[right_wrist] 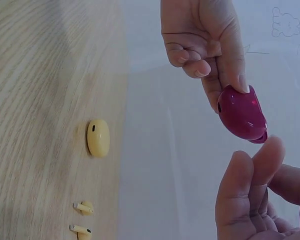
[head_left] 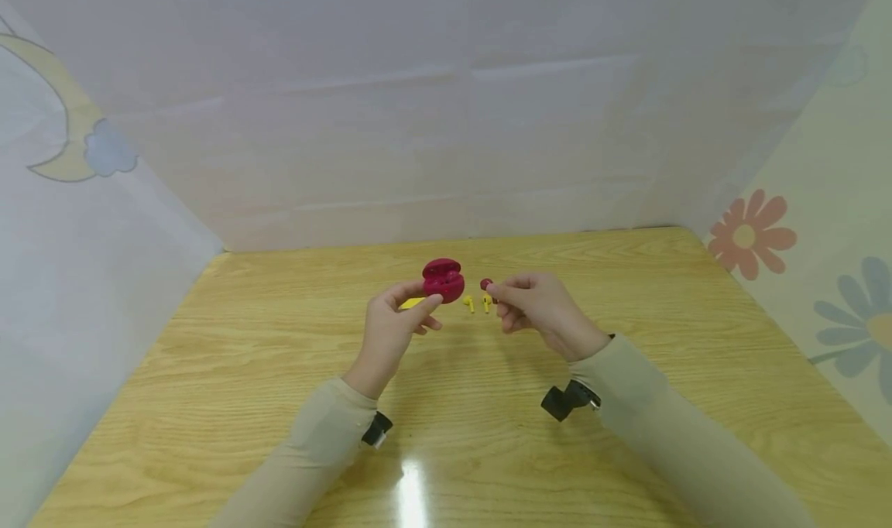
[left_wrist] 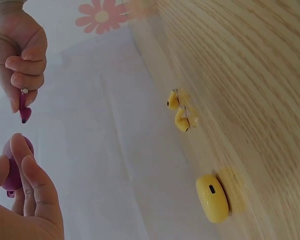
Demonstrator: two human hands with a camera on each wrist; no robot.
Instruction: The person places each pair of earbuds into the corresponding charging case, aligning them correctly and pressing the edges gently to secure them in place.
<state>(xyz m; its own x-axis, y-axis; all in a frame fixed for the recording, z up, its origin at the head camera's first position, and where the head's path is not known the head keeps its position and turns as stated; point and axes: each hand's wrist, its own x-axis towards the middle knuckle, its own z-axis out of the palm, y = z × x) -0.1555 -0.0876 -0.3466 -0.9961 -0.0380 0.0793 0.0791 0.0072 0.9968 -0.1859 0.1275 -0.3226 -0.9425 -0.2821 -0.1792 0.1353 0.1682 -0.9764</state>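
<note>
yellow moon (head_left: 79,124), blue cloud (head_left: 110,150), orange flower (head_left: 744,237)

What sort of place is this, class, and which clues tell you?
Probably a small indoor tabletop area, perhaps set up for filming: a wooden table stands against a creased pale backdrop, with a cartoon moon and an orange flower on the sides.

The glossy magenta-red earbud case (head_left: 451,289) is rounded, its hinged lid raised on the far side, a small dark port in its shell; the left hand (head_left: 392,323) grips it above the table (head_left: 293,342). Just to its right and apart from it, a matching earbud (head_left: 485,283) is pinched in the right hand (head_left: 540,311), bulb to the far side, silver-tipped stem to the near.
</note>
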